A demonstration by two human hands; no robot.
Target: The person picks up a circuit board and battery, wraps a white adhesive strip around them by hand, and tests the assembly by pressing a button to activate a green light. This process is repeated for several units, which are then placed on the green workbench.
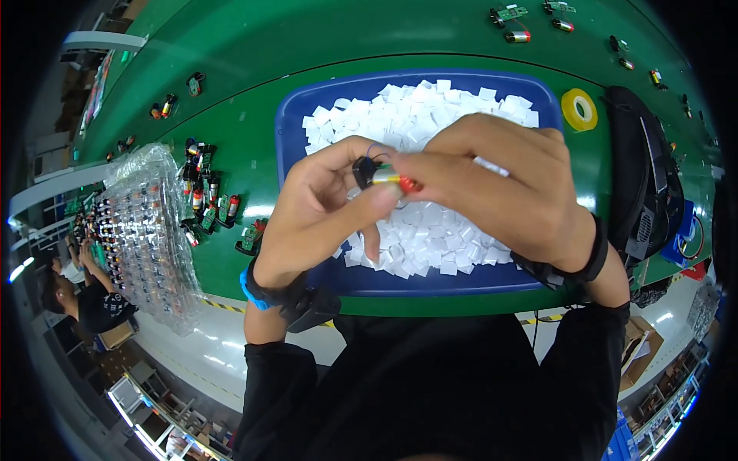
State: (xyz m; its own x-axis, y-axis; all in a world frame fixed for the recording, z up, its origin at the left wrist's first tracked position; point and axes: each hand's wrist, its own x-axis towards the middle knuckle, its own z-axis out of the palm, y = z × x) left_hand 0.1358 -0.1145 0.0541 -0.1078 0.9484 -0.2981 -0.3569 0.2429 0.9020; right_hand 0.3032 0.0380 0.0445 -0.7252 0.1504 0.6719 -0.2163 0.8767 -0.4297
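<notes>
Over the blue tray (419,286), my two hands meet at a small cylindrical battery (388,177) with a silver-yellow and red wrap. A black part (364,170) sits at its left end, and thin wires loop above it. My left hand (319,196) grips the battery between thumb and fingers. With its fingertips pinched at the battery's upper right side, my right hand (507,180) partly hides it. A small white piece (490,166) shows between the right hand's fingers. Many small white square pieces (453,238) fill the tray beneath.
Left of the tray lies a pile of batteries with green circuit boards (204,188), beside a clear plastic-wrapped tray of parts (150,238). A yellow tape roll (579,110) and black bag (646,169) are at right. Another person (84,296) works at far left.
</notes>
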